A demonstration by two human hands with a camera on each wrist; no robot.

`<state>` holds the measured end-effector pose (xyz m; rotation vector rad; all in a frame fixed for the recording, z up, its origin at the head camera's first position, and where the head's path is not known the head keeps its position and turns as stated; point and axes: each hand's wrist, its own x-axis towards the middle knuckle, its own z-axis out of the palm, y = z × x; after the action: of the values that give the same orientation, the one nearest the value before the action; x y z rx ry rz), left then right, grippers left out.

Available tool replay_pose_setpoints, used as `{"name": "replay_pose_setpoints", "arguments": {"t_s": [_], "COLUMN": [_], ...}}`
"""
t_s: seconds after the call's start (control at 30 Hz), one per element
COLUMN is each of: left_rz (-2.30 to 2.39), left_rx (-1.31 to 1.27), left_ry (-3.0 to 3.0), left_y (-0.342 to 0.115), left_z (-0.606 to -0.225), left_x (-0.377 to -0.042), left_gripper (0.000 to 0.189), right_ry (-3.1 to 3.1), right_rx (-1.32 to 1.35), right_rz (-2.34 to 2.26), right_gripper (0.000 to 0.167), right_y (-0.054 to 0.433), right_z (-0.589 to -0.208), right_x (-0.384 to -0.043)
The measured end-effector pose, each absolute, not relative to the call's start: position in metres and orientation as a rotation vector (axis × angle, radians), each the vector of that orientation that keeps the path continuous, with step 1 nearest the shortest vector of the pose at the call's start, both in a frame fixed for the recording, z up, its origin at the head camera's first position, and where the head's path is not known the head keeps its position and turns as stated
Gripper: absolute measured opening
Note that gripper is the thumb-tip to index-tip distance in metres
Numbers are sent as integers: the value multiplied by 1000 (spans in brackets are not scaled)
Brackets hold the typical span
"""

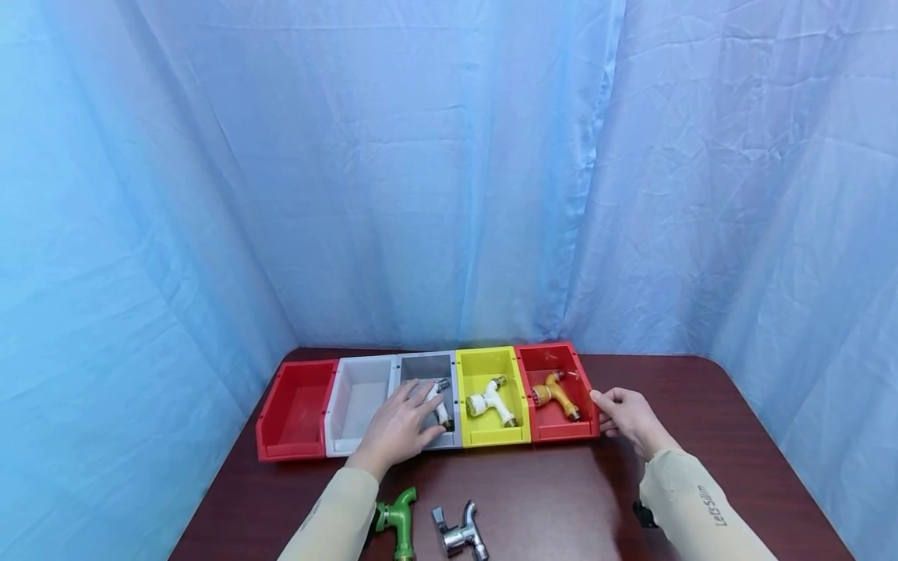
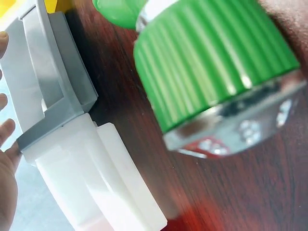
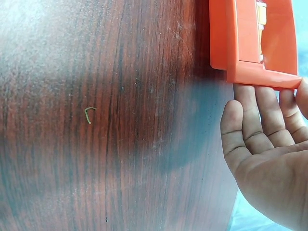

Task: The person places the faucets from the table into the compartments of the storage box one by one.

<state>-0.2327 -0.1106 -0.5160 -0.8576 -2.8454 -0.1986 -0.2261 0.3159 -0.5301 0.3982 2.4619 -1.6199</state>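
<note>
My left hand (image 1: pixel 398 425) lies spread over the grey bin (image 1: pixel 425 363), partly covering a white faucet (image 1: pixel 440 401) inside it. At the left edge of the left wrist view only some fingertips show, near the grey bin's wall. My right hand (image 1: pixel 629 417) touches the outer right side of the right-hand red bin (image 1: pixel 550 431), which holds a yellow-orange faucet (image 1: pixel 556 395). In the right wrist view its fingers (image 3: pixel 272 115) rest against that wall, thumb near the rim. Between them, a yellow bin (image 1: pixel 491 358) contains a white faucet (image 1: pixel 493 403).
A white bin (image 1: pixel 361 378) and another red bin (image 1: pixel 295 405) continue the row leftward. On the dark wood table (image 1: pixel 547 499), nearer me, lie a green faucet (image 1: pixel 402 518) and a chrome faucet (image 1: pixel 461 534). Blue curtains (image 1: pixel 435 171) surround the table.
</note>
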Motion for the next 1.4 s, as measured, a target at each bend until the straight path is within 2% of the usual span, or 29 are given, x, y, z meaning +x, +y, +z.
{"name": "replay_pose_setpoints", "arguments": {"t_s": [0.37, 1.4], "left_rz": [-189, -128], "left_rx": [-900, -1464], "left_ry": [-2836, -2659], "left_y": [-107, -89], "left_z": [-518, -539], "left_x": [-218, -143], "left_gripper": [64, 57], "right_ry": [2464, 2452], "right_rx": [416, 402], "right_rz": [-1577, -1607], "right_gripper": [41, 40], "right_y": [318, 317], "right_z": [-530, -531], "right_x": [-226, -225]}}
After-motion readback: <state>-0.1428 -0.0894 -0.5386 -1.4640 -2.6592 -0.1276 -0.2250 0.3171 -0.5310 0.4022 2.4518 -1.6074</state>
